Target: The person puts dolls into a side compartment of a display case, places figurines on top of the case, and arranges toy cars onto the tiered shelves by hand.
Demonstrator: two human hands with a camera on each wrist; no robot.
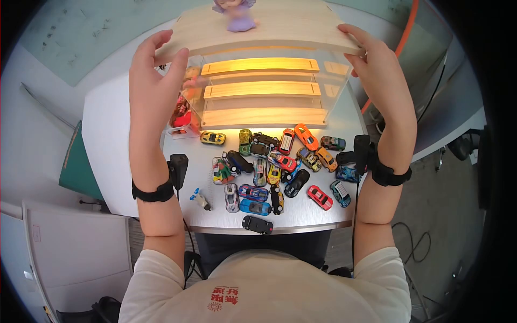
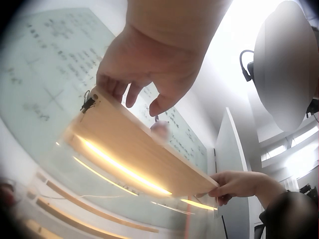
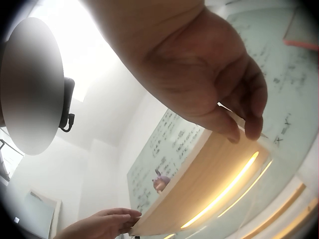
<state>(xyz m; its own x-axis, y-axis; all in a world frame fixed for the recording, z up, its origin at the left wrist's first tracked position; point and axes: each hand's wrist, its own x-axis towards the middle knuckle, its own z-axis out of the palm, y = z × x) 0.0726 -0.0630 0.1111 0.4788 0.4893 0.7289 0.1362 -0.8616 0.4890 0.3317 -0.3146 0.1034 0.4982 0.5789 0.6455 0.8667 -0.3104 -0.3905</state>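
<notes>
A pale wooden board (image 1: 301,24) spans the top of a clear display case, with a lit strip (image 2: 124,167) along its underside. My left hand (image 1: 151,75) holds the board's left end, its fingers at the edge and its thumb near the front. At the opposite end, my right hand (image 1: 379,67) grips the corner between thumb and fingers. A purple winged figurine (image 1: 240,20) stands on top of the board. Below it, wooden step shelves (image 1: 262,90) glow yellow behind the clear front.
Several toy cars (image 1: 253,192) lie spread over the white table (image 1: 183,153) in front of the case. Red items (image 1: 183,119) sit in a clear box at its left. A small blue-and-white toy (image 1: 201,199) lies near the table's front edge (image 1: 215,228).
</notes>
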